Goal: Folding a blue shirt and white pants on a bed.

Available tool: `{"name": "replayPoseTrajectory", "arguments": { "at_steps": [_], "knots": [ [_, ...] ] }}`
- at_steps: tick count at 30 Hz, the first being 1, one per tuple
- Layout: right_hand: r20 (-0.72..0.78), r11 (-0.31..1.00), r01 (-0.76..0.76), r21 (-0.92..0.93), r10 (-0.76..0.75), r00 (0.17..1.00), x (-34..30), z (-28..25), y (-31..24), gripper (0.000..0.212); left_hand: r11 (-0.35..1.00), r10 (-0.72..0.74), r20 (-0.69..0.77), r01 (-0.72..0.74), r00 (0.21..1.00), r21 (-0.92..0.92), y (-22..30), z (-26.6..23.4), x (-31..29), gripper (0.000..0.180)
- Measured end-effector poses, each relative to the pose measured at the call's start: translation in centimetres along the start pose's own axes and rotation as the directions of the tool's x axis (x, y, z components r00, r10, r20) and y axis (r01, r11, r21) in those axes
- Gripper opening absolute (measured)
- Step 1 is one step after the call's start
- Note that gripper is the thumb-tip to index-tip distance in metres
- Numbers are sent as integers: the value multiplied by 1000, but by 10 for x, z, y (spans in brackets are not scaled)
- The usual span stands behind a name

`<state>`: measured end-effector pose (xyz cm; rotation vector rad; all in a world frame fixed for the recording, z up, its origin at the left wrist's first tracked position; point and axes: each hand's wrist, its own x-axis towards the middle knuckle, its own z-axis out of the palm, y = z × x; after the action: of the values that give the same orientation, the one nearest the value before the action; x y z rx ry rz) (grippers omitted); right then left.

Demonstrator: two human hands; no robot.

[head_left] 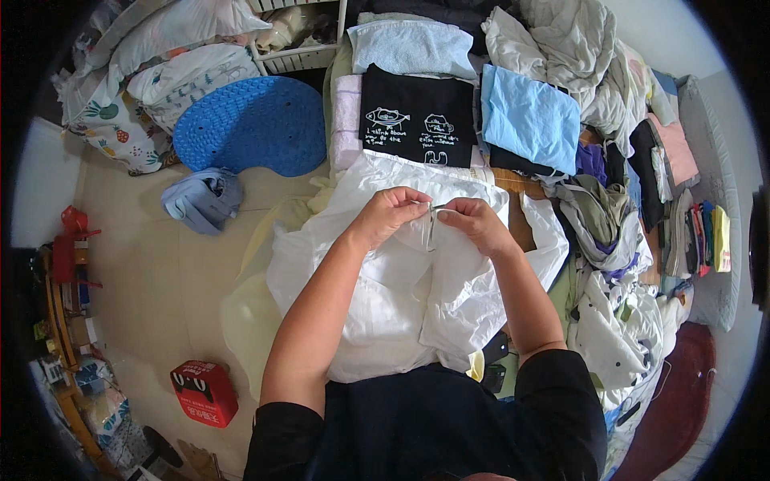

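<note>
A thin white garment (pixel 377 297) with a gathered edge lies spread across my lap and the surface in front of me. My left hand (pixel 391 215) is closed in a pinch over its upper middle. Opposite it, my right hand (pixel 480 224) pinches too, the fingertips of both hands almost meeting. Between them shows a short thin cord-like piece (pixel 433 210), dark at its upper part, with a pale strand hanging below. Just beyond the hands lies a folded black T-shirt (pixel 417 112) with white drawings.
Folded light-blue cloth (pixel 529 116) and a pale blue towel (pixel 409 46) lie at the back. Rumpled clothes (pixel 597 216) heap up on the right. A blue plastic board (pixel 257 124), a blue-grey cloth bundle (pixel 202 199) and a red box (pixel 204 393) are on the left.
</note>
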<state>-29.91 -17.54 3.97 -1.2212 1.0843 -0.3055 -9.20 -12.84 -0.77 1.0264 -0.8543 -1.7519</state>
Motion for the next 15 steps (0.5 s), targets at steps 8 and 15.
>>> {"name": "replayPoseTrajectory", "arguments": {
  "at_steps": [8, 15],
  "knots": [
    [35, 999, -44, 30, 43, 998, -2, 1, -1, 10, 999, -4, 39, 5, 999, -34, 3, 2, -5, 19],
    [57, 999, -18, 42, 16, 998, -5, 1, -4, 10, 1000, -14, 50, 14, 999, 15, 6, 3, -6, 19]
  ]
}}
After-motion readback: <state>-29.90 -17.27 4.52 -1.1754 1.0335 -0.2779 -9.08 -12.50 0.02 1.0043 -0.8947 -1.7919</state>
